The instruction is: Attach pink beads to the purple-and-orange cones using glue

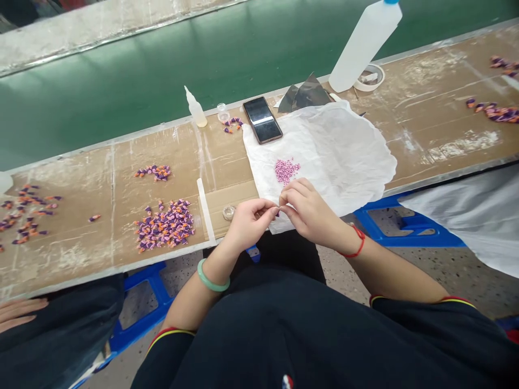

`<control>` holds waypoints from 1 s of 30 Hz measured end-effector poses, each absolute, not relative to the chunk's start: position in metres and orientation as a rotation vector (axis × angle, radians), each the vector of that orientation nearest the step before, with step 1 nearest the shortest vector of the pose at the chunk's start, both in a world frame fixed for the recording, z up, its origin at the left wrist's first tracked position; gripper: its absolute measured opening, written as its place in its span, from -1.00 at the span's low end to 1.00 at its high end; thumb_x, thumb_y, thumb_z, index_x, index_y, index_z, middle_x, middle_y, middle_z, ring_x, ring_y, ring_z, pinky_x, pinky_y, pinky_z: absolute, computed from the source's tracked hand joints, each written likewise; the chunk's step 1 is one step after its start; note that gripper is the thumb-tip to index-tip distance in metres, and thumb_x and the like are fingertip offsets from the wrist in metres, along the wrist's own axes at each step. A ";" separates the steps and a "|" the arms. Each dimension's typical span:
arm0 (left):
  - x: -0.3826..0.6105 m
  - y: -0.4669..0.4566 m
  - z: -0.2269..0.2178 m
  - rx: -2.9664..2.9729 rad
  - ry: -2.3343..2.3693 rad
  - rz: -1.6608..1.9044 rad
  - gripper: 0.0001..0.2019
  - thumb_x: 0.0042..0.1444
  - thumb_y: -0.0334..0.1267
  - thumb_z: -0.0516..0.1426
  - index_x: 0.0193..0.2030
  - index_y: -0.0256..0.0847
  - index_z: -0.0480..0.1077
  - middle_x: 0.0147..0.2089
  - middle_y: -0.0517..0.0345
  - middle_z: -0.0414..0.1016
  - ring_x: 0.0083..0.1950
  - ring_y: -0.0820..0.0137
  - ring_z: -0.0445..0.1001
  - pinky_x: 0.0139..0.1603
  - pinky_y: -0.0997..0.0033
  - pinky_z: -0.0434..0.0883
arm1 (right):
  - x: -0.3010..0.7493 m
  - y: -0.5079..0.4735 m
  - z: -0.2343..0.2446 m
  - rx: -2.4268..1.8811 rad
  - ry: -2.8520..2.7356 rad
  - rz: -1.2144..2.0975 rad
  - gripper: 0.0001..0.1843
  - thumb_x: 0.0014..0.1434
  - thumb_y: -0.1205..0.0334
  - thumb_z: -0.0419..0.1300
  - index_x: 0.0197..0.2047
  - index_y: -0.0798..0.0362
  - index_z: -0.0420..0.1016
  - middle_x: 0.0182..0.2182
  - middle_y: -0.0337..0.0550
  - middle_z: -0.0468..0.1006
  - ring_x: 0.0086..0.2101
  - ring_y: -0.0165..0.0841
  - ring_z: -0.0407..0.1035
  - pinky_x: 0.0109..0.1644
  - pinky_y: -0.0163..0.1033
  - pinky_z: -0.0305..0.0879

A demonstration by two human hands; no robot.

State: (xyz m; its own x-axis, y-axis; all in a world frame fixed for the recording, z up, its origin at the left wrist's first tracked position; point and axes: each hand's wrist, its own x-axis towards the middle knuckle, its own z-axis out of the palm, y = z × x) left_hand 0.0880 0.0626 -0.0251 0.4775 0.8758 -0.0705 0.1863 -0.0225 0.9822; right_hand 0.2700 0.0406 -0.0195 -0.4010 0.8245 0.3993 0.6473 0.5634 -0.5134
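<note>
Tiny purple piece sits pinched between the two hands, just above the near edge of a crumpled white tissue sheet. It is almost hidden by the fingertips, so its long axis and the way it points cannot be made out. The left hand, with a pale green bangle on its wrist, and the right hand, with a red string on its wrist, come together at the fingertips. The fingers of both hands are closed on the piece, with no gap showing.

Just ahead, a small heap of pink beads lies on the tissue, with open tissue to its right. A clear round dish stands just left of the left hand. The near edge of the cardboard-topped table runs right under the wrists.

Further left lies a large heap of purple and orange pieces, with open table between it and the dish. A phone rests at the tissue's far corner, near a small glue bottle. A large plastic bottle stands near the far edge, beyond which runs a green belt. Another person's hand rests at lower left.
</note>
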 end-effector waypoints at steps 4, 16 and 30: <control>0.083 0.060 -0.018 1.557 0.911 0.708 -0.79 0.20 -0.22 0.14 -0.43 -0.22 0.46 -0.43 0.10 0.53 -0.38 0.37 0.47 -0.34 0.39 0.40 | 0.265 0.037 -0.012 -1.168 -2.230 0.318 -0.79 0.29 0.45 -0.03 -0.33 -0.02 0.25 -0.33 -0.05 0.38 -0.26 -0.14 0.21 -0.12 0.00 0.21; 0.080 0.050 -0.016 1.571 0.933 0.710 -0.79 0.10 -0.24 0.15 -0.53 -0.22 0.35 -0.58 0.23 0.31 -0.54 0.50 0.21 -0.52 0.48 0.19 | 0.262 0.027 0.000 -1.153 -2.221 0.447 -0.80 0.28 0.45 0.01 -0.34 -0.01 0.24 -0.36 -0.09 0.40 -0.29 -0.19 0.23 -0.17 -0.07 0.23; 0.077 0.048 -0.005 1.460 0.926 0.629 -0.78 0.08 -0.17 0.16 -0.50 -0.26 0.38 -0.57 0.24 0.32 -0.52 0.51 0.23 -0.48 0.50 0.19 | 0.267 0.029 0.009 -1.006 -2.288 0.321 -0.80 0.21 0.44 0.12 -0.42 0.03 0.30 -0.50 -0.18 0.45 -0.41 -0.33 0.26 -0.31 -0.21 0.25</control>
State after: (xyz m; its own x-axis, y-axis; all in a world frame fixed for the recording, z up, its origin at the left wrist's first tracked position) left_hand 0.0771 0.0477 -0.0046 0.5312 0.8353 -0.1419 0.1762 0.0549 0.9828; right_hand 0.2668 0.0293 0.0086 -0.5241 0.7313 0.4366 0.5827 0.6817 -0.4424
